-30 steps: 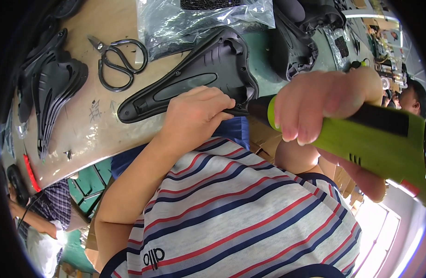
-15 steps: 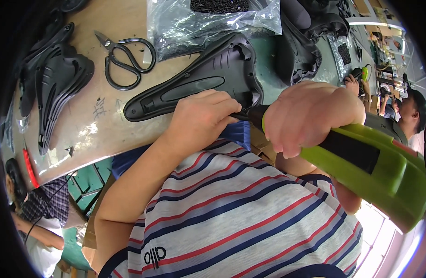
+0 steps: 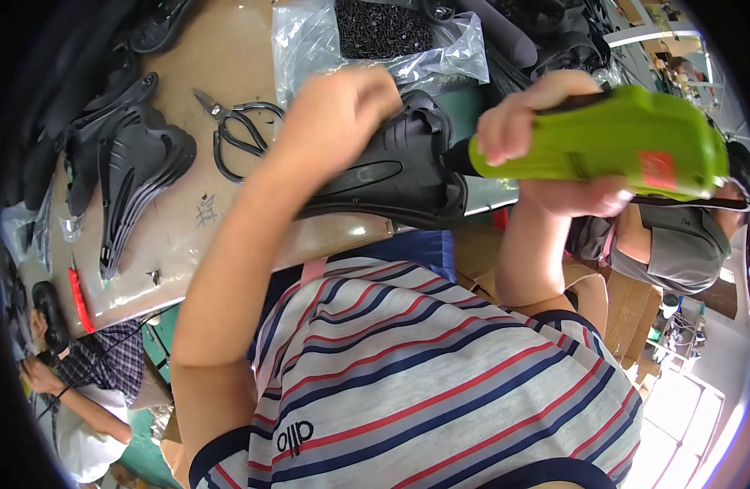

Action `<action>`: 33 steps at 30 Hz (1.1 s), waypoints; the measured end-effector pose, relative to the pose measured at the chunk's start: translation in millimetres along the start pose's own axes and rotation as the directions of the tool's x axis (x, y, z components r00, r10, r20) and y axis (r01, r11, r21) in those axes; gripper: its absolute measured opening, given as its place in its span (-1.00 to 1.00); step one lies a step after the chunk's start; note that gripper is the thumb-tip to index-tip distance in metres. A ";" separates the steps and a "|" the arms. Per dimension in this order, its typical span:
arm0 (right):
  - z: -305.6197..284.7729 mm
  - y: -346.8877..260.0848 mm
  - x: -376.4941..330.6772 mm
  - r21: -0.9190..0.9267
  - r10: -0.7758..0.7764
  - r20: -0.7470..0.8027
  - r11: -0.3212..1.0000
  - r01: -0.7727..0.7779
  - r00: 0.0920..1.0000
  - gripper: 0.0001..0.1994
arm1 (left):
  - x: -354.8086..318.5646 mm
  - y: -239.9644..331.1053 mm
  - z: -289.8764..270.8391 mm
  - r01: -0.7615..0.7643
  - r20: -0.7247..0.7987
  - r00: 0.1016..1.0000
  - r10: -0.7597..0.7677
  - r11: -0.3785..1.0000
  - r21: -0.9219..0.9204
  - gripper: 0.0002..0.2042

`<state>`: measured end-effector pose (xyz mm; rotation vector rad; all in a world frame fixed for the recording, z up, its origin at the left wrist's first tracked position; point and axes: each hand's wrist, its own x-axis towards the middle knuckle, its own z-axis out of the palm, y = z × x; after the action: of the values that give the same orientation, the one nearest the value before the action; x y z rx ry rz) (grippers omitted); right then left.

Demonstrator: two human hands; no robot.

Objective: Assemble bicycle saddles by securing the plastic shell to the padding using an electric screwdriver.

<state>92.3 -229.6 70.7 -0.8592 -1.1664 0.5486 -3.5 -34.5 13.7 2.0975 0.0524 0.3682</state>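
A black plastic bicycle saddle base (image 3: 408, 155) lies on the table with its wide end to the right and its narrow end to the left, partly behind my left forearm. Above its far side is my left hand (image 3: 342, 114), blurred by motion, close to a clear bag (image 3: 297, 33) of small black screws (image 3: 383, 33). Its fingers are too smeared to read. In my right hand (image 3: 526, 134) is a lime-green power screwdriver (image 3: 603, 147), held roughly level. The driver's black nose (image 3: 458, 160) points left at the saddle's wide end; whether it touches cannot be told.
Black-handled scissors (image 3: 232, 130) lie left of the saddle base. Farther left are a stack of similar black saddle parts (image 3: 138, 171) and a red-handled tool (image 3: 79, 301). More dark parts (image 3: 566, 49) crowd the far right. Other people sit at left and right.
My left hand has left the saddle's near edge and moved away from me toward the screw bag. The screwdriver has lifted from that edge and swung to a more level pose.
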 end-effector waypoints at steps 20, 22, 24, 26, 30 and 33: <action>22.3 7.6 -5.2 -0.114 0.109 -0.313 0.982 -0.152 0.943 -0.22 | 62.6 -36.8 -13.6 0.242 0.006 0.963 -0.268 0.859 -0.450 -0.87; 21.2 4.0 -7.7 -0.134 0.103 -0.328 0.979 -0.155 0.939 -0.23 | 42.8 -17.5 -11.6 0.286 0.082 0.950 -0.301 0.739 -0.610 -0.88; 16.4 0.7 -10.2 -0.151 0.099 -0.342 0.976 -0.159 0.934 -0.25 | 15.6 -1.9 -9.4 0.358 0.218 0.926 -0.307 0.539 -0.762 -0.84; 6.1 -3.7 -10.2 0.088 -0.108 -0.237 0.987 0.132 0.966 -0.28 | -9.0 9.5 -6.2 0.421 0.322 0.905 -0.276 0.489 -0.764 -0.79; -4.7 -37.8 0.4 0.067 -0.270 -0.113 0.958 0.278 0.956 -0.25 | -39.6 20.2 8.9 0.499 0.426 0.866 -0.263 0.380 -0.779 -0.82; -2.9 -49.8 6.3 0.138 -0.278 -0.128 0.946 0.295 0.952 -0.31 | -53.6 23.2 18.1 0.464 0.422 0.873 -0.243 0.152 -0.873 -0.80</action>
<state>94.4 -254.3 114.4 -0.5648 -1.1104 0.3437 -52.1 -71.6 11.6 0.7452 0.1694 -0.1336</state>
